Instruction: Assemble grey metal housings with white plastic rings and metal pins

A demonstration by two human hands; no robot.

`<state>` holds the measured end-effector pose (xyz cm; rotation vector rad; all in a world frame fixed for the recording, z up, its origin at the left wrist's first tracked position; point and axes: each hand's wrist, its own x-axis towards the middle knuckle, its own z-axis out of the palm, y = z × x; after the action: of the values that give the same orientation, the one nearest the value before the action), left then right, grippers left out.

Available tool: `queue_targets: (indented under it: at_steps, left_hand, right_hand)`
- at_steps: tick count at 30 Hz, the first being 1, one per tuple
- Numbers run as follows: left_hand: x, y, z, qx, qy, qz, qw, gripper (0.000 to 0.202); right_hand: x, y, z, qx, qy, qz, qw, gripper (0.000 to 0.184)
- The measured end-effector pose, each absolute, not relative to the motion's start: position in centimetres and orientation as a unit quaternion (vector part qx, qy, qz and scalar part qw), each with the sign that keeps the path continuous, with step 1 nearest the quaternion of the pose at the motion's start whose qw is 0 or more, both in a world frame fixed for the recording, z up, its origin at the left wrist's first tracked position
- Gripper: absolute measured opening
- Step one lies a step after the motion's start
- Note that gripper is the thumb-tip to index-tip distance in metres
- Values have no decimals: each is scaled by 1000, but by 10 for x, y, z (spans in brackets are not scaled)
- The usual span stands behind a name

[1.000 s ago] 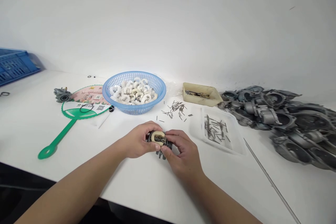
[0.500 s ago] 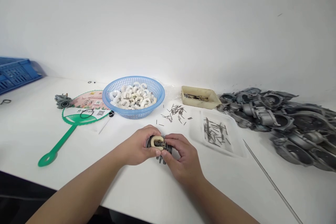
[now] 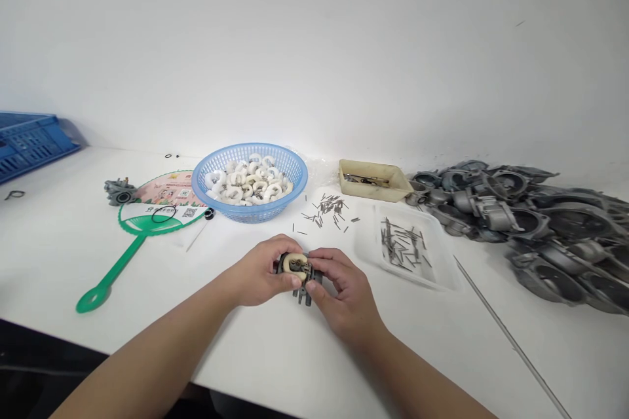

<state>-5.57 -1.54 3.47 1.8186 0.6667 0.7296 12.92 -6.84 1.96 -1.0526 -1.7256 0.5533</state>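
Between my two hands is a grey metal carburetor body (image 3: 301,296), its open side facing up. A cream, horseshoe-shaped float (image 3: 289,266) sits in it, with small brass-coloured parts in the float's gap. My left hand (image 3: 263,273) grips the body from the left, its thumb along the float's near edge. From the right, my right hand (image 3: 350,291) is closed on the body, with its fingertips and thumb at the side by the float's open end. What lies under the fingertips is hidden.
A blue basket (image 3: 250,216) of white floats stands behind my hands. Loose metal pins (image 3: 331,208) lie near a clear tray (image 3: 366,239) of more pins and a cream box (image 3: 376,193). Carburetor bodies (image 3: 496,209) are heaped at right beside a thin rod (image 3: 511,337). A green fan (image 3: 115,268) lies left.
My right thumb has shifted slightly to the right, off the float's edge. Both hands keep hold of the carburetor body; the view has moved a little.
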Motion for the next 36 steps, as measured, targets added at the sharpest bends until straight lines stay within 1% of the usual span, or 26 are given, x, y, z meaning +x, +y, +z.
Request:
queue_targets:
  at_steps: [6,9,15,22,32,36]
  left_hand:
    - [-56,-18,33,743,285,300,527,30]
    - [-57,-18,34,747,286,298,521,28]
    - [-56,-17,37,747,295,301,515,28]
    - [-56,-18,36,749,301,299,509,27]
    - [-57,-14,31,745,279,308,522,27]
    - [-57,-14,31,742,265,302,537,28]
  right_hand:
    - [127,-69,24,-447,-713,212,497,21]
    - [128,-70,25,-443,-723,204,490,23]
    - [128,-69,24,-454,-727,171,485,20]
    - [125,-68,23,-452,-722,172,495,17]
    - [122,-69,23,-457,-720,163,497,16]
    - [123,-70,24,-465,-711,180,496,13]
